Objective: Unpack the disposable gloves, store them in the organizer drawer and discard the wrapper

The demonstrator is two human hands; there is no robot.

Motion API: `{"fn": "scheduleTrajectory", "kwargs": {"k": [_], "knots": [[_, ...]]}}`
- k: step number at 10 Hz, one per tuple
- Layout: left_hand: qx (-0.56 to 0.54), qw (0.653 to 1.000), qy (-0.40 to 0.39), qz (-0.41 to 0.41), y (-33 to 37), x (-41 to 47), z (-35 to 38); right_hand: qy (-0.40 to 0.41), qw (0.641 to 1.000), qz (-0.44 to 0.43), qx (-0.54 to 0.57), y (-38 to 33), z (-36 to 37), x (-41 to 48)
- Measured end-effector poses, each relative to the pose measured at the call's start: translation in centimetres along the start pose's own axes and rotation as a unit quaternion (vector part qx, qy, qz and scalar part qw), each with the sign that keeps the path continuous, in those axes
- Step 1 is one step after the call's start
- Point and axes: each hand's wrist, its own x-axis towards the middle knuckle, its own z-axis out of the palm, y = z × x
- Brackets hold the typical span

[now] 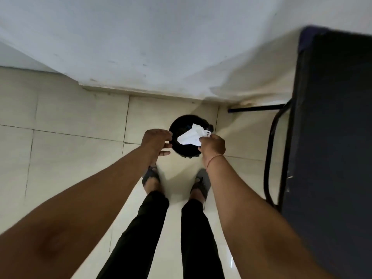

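A small round black waste bin [182, 122] stands on the tiled floor close to the wall, straight ahead of my feet. My right hand [213, 144] pinches a crumpled white wrapper [190, 136] and holds it directly over the bin's mouth. My left hand [156, 140] hovers at the bin's left rim with its fingers spread and nothing in it. The gloves and the organizer drawer are out of view.
A dark table [332, 137] with black metal legs [270, 158] fills the right side. A pale wall [161, 47] runs behind the bin. My legs and sandalled feet [153, 178] stand just short of the bin on glossy cream tiles.
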Motion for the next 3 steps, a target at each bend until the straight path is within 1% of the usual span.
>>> {"fn": "scheduleTrajectory", "kwargs": {"k": [1,2,3], "knots": [[0.038,0.999,-0.007,-0.005,-0.9,3.9,0.2,0.012,0.999,0.006,-0.041,2.6,2.4,4.9],[0.072,0.997,-0.006,-0.006,-0.8,7.5,0.7,-0.037,0.996,0.017,-0.079,4.2,5.2,9.2],[0.089,0.996,0.005,0.007,-0.9,8.9,1.0,-0.068,0.994,0.017,-0.087,4.4,5.9,10.1]]}}
